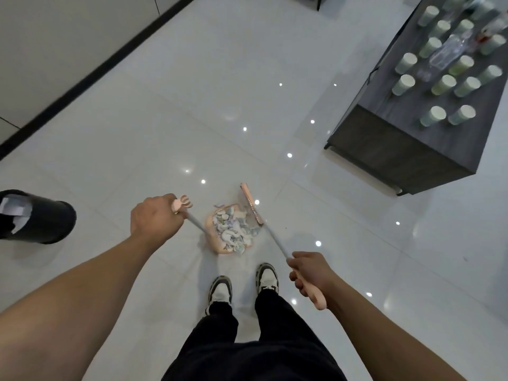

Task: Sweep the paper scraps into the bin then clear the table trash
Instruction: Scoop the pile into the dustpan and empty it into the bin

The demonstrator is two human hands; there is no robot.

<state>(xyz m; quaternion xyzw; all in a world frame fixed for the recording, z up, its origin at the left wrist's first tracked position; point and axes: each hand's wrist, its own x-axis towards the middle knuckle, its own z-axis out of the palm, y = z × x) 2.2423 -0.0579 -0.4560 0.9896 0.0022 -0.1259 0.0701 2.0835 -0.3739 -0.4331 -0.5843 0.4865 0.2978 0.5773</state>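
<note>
Where glossy white floor tiles spread, a dark table stands.

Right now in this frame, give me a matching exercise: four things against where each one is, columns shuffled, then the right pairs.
Things:
1. paper scraps
2. black bin
3. paper cups
4. broom handle

Places:
A. on the dark table
B. in the right hand
C. on the floor at far left
D. piled in the pink dustpan

Pairs: 1-D, 2-C, 3-A, 4-B
</note>
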